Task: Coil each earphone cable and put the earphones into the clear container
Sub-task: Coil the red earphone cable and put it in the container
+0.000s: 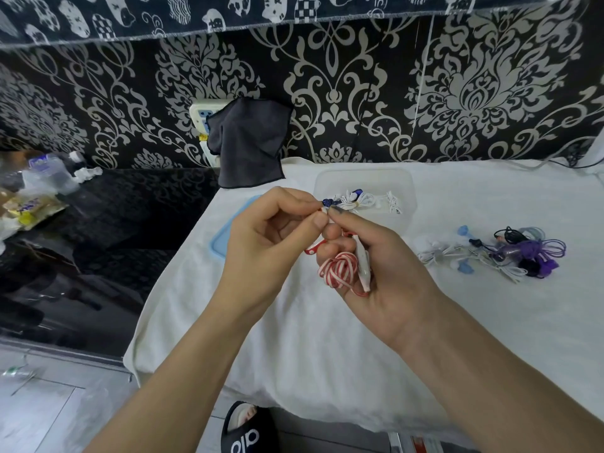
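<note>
Red-and-white striped earphone cable (338,269), flat and ribbon-like, wound in a small loose coil, held above the white towel-covered table (294,338). Right hand (376,273) grips coil and white inline piece; left hand (271,237) pinches the cable end between thumb and forefinger. Clear container (405,188) behind, holding coiled white and blue sets; tangled purple, black, white earphones (510,253) lie right

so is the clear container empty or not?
Not empty. The clear container already holds coiled earphones, white and blue ones, visible through its walls.
</note>
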